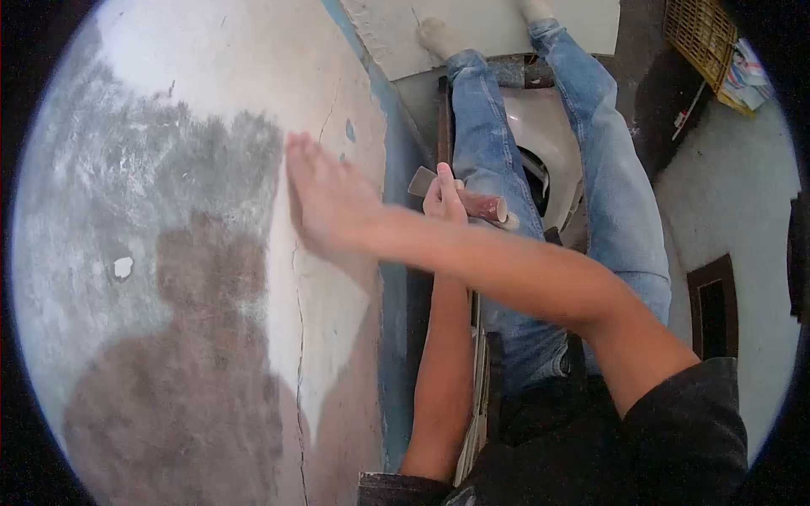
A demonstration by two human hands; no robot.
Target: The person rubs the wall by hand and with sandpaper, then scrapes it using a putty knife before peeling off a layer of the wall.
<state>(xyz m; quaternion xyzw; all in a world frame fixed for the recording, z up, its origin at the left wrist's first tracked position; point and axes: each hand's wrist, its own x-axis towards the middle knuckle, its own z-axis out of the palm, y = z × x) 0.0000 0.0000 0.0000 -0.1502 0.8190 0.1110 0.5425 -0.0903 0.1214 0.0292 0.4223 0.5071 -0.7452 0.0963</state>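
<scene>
My right hand [325,190] reaches across to the left, against or just over the wall [333,101], beside the edge of a rough grey patch [194,169]. Its fingers are stretched out and slightly blurred, with nothing seen in them. My left hand [445,196] is closed around a scraper, whose reddish handle [485,206] sticks out to the right and whose flat blade [421,181] shows at the left. The scraper is over my jeans. Long cracks run down the pale part of the wall near my right hand.
A blue strip [394,337] edges the wall. My legs [624,177] straddle a pale, curved object [544,126] with a dark opening. At the upper right hangs a yellow basket [700,38] with cloth. A dark-framed opening [714,308] lies at the right.
</scene>
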